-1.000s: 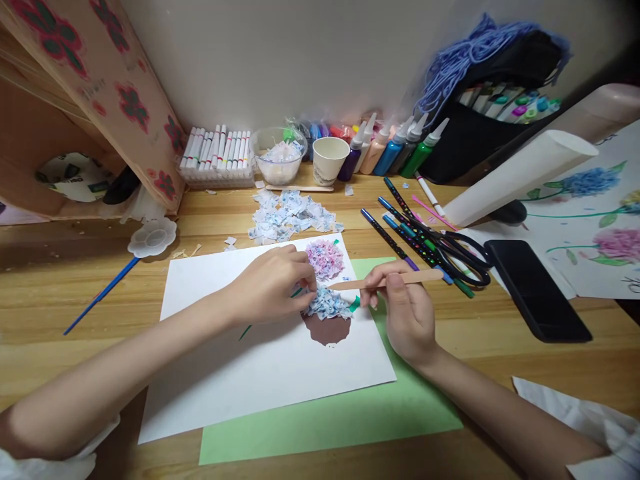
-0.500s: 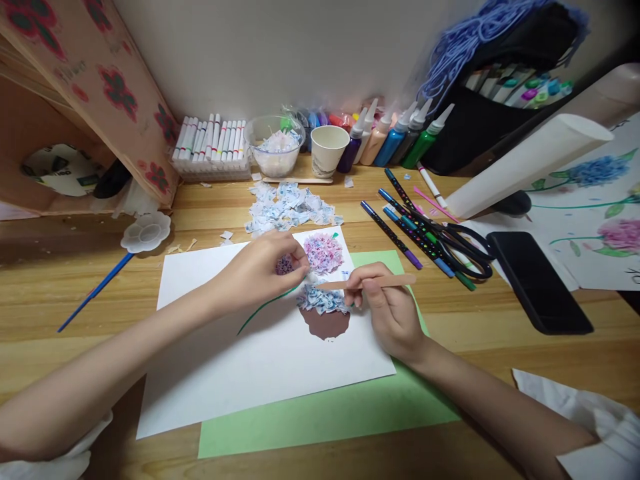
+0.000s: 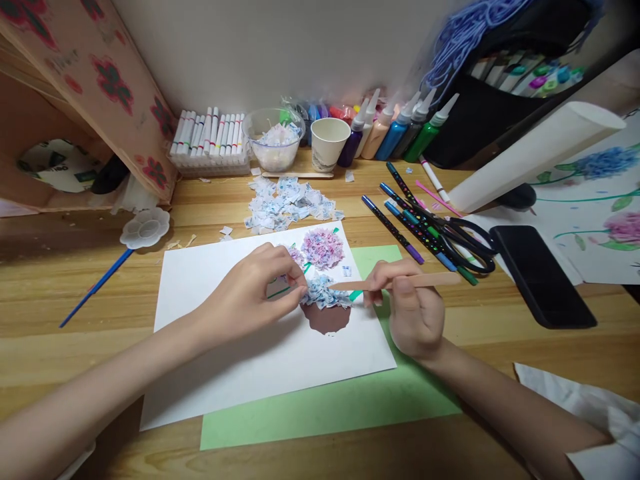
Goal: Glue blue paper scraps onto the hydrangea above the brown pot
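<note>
My right hand (image 3: 407, 303) grips a flat wooden craft stick (image 3: 435, 279), its tip over the right part of a blue paper-scrap flower (image 3: 324, 291). My left hand (image 3: 257, 283) is at that flower's left edge, thumb and fingertips pinched together; whatever is between them is too small to make out. The flower lies on a white sheet (image 3: 215, 373), just above a brown rounded patch (image 3: 327, 319). Higher up sits a pink and purple paper-scrap flower (image 3: 323, 249). A smaller purple one is partly hidden behind my left hand. Green painted stems show between them.
Loose blue-white paper scraps (image 3: 290, 205) lie behind the sheet. Farther back stand a marker box (image 3: 207, 143), a plastic tub (image 3: 275, 150), a paper cup (image 3: 329, 147) and paint bottles (image 3: 395, 130). Pens, scissors (image 3: 467, 243) and a phone (image 3: 543, 277) lie right. Green paper (image 3: 325, 423) sits underneath.
The craft stick and my right hand have shifted right, uncovering a green leaf beside the blue flower. My left hand has drawn slightly left and down, showing more of the flowers.
</note>
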The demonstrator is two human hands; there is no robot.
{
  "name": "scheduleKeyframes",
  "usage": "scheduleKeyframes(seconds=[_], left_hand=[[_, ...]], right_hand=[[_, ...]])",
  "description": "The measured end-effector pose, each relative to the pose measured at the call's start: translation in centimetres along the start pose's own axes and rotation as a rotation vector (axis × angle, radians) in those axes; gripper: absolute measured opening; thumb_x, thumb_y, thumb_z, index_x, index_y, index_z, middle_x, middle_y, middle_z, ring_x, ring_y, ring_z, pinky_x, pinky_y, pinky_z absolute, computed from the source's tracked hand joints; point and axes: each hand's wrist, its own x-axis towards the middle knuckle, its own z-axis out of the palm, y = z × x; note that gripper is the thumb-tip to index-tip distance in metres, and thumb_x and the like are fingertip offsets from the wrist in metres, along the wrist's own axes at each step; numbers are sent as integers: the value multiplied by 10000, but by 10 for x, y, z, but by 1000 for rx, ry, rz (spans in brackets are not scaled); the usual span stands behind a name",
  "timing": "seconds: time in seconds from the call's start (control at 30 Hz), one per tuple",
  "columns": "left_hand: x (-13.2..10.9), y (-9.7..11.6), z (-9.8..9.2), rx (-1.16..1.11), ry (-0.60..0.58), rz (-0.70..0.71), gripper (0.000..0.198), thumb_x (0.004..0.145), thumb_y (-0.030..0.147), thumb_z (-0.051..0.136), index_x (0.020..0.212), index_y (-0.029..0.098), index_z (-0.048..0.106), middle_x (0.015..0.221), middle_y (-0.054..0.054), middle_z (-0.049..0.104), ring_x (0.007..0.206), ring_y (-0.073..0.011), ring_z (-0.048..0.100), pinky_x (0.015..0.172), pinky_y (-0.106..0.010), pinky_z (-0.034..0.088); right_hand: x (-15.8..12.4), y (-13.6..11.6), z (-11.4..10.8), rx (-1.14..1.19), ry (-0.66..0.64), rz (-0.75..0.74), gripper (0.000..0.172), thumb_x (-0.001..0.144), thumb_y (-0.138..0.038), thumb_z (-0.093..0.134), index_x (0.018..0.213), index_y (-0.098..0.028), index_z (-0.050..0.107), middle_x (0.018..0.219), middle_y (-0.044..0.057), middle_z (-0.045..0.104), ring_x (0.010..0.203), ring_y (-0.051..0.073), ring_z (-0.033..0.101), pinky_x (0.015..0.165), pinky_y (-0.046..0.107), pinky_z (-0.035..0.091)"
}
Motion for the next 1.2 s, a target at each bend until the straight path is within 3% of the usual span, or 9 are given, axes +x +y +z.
scheduleKeyframes(seconds=[0.2, 0.47, 0.7, 1.0, 1.2], left_hand=[[-12, 7, 16, 65, -7, 88, 94, 844, 192, 519, 803, 183, 603, 808, -35, 593, 795, -170, 482, 727, -306, 389], [-20, 7, 38, 202, 128, 159, 114, 815, 157, 506, 722, 164, 570, 697, -42, 553, 684, -166, 429, 612, -295, 358], [-18, 7, 44, 173, 295, 147, 113, 794, 131, 553, 684, 152, 544, 645, -24, 528, 654, -152, 417, 601, -285, 352], [-11, 6, 48, 166, 348, 97, 114, 803, 149, 558, 691, 161, 543, 656, -12, 519, 664, -150, 430, 622, -291, 362], [-9, 4, 46, 160, 379, 31, 137, 786, 133, 576, 670, 168, 511, 665, -4, 507, 685, -147, 440, 612, -281, 350]], right_hand=[[-11, -3, -9, -13, -120, -39, 247, 968, -262, 364, 843, -196, 567, 685, 30, 559, 587, 145, 539, 533, 301, 435], [-12, -4, -8, -115, -275, -129, 202, 952, -195, 378, 938, -197, 579, 715, 46, 600, 662, 171, 558, 589, 318, 469], [-10, -3, -3, -91, -249, -81, 198, 959, -199, 382, 955, -192, 579, 747, 40, 593, 660, 153, 562, 581, 289, 469], [-11, -1, -4, -71, -236, -30, 214, 967, -200, 369, 883, -201, 565, 757, 33, 586, 709, 154, 568, 636, 301, 458], [-12, -1, -7, -49, -227, -54, 194, 967, -193, 372, 950, -202, 566, 755, 21, 565, 687, 138, 544, 637, 289, 446]])
